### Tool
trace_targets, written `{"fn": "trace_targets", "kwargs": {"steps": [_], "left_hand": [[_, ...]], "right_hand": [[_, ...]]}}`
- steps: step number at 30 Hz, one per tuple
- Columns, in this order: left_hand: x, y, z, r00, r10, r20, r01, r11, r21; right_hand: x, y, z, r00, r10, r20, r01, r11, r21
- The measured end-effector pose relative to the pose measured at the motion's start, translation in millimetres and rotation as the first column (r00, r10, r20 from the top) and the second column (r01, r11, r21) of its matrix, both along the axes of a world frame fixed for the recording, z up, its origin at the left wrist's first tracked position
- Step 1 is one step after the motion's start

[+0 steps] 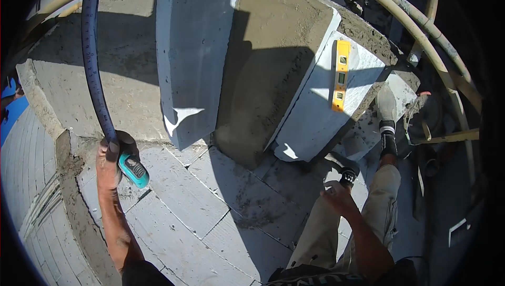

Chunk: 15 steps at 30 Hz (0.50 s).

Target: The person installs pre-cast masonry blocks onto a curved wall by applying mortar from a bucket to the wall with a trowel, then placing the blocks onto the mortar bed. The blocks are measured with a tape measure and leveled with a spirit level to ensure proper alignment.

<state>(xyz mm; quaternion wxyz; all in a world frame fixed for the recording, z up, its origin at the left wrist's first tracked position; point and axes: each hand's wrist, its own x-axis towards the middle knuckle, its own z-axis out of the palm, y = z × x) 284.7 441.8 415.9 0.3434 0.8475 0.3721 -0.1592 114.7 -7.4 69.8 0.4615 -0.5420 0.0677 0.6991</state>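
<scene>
My left hand (111,162) is closed around a teal tape measure (134,171). From that hand the long metal blade (92,49) runs up out of the top of the view, above rough mortar. My right hand (339,199) hangs by my leg with loosely bent fingers and nothing visible in it. A yellow spirit level (341,75) lies on a white block (321,96) to the right. Another white block (197,49) stands in the middle, with wet-looking mortar (268,65) between the two.
Pale blocks (179,202) with narrow joints form the surface below. My feet rest on the right, one shoe (386,104) beside the white block. Bamboo poles (410,18) curve along the right and upper edge. Part of another person shows at far left, near something blue (14,112).
</scene>
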Motion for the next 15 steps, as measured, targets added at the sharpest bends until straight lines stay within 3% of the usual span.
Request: {"fn": "trace_targets", "kwargs": {"steps": [2,3,4,8,10,15], "left_hand": [[-48,-45,-42,0.979,0.145,0.146,-0.136,0.988,-0.069],[-84,-49,-69,0.952,0.259,0.163,-0.181,0.906,-0.382],[-116,-66,-94,0.925,0.337,0.173,-0.221,0.851,-0.476],[-190,-190,-183,0.818,0.553,0.16,-0.349,0.697,-0.626],[-214,-243,-209,0.786,0.607,0.118,-0.39,0.634,-0.668],[-232,-302,-232,0.708,0.699,0.098,-0.482,0.58,-0.657]], "right_hand": [[5,6,7,0.998,-0.056,0.007,0.055,0.997,0.056],[7,7,10,0.997,-0.078,0.006,0.078,0.994,0.083],[3,10,11,0.991,-0.107,-0.083,0.116,0.987,0.115],[26,30,34,0.869,-0.171,-0.464,0.317,0.913,0.258],[25,37,40,0.839,-0.095,-0.536,0.314,0.889,0.334],[22,20,19,0.974,0.15,-0.17,-0.06,0.893,0.446]]}}
